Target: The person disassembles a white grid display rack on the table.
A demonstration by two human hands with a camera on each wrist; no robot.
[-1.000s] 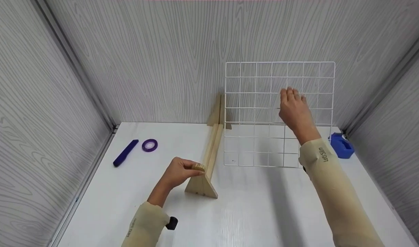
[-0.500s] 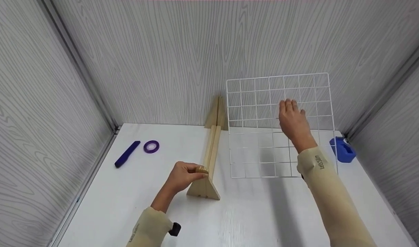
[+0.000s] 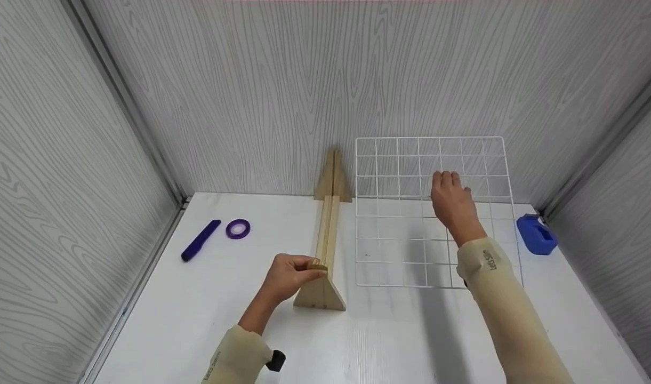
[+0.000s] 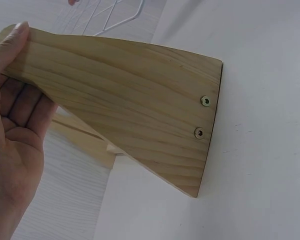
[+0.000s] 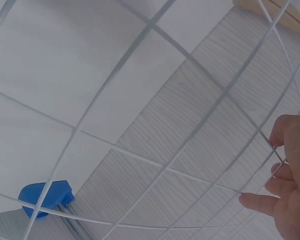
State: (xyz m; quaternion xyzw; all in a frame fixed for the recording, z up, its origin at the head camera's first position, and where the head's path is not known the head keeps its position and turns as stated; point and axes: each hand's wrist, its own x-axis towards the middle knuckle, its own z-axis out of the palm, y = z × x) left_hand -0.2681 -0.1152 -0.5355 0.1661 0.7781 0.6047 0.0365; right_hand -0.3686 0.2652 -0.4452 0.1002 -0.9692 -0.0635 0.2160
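My left hand [image 3: 290,276] pinches the narrow top of the near end piece of a wooden stand [image 3: 329,229]. In the left wrist view that wooden end piece [image 4: 135,100] flares toward the white table and has two screws near its base. To the right, my right hand [image 3: 454,205] grips a white wire grid panel [image 3: 398,175] by its bars, thumb and fingers curled round the wires in the right wrist view. The panel stands tilted beside the stand, its lower edge low over the table.
On the left of the white table [image 3: 170,320] lie a dark purple knife-shaped tool [image 3: 200,240] and a purple ring, like a tape roll [image 3: 238,229]. A blue tape dispenser-like object [image 3: 537,234] sits at the far right, near the wall. Wood-grain panels [image 3: 250,96] enclose the table.
The right hand has lowered the wire grid panel toward the table. The left hand keeps its pinch on the wooden stand, which has turned slightly and shifted a little right in view.
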